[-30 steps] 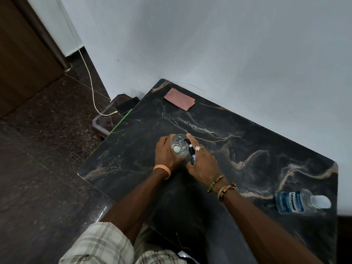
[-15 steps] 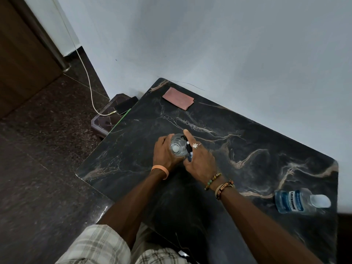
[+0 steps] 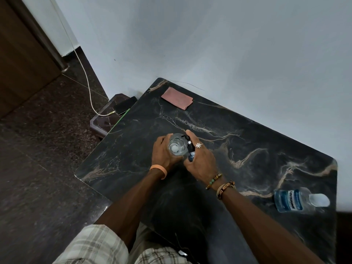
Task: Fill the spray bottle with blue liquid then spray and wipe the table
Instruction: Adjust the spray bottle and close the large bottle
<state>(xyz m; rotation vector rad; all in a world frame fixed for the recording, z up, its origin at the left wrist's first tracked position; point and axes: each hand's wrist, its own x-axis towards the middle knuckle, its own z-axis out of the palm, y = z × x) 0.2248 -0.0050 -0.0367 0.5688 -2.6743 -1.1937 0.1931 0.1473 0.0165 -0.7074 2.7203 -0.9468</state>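
A clear spray bottle (image 3: 176, 147) stands upright near the middle of the dark marble table (image 3: 247, 134), seen from above with its neck open. My left hand (image 3: 163, 155) wraps around its body. My right hand (image 3: 200, 159) holds the black spray head (image 3: 189, 146) right beside the bottle's neck, touching it. A bottle of blue liquid (image 3: 293, 200) with a white cap lies on its side at the table's right edge, away from both hands. A folded pink cloth (image 3: 177, 98) rests at the far corner near the wall.
A low dark stool (image 3: 106, 121) stands left of the table with a phone (image 3: 124, 108) on a white charging cable (image 3: 85, 77). The wall runs along the table's far side. A wooden door is at the far left.
Both hands and the bottle stay in the same spot; the right hand has shifted the spray head slightly against the bottle's neck.
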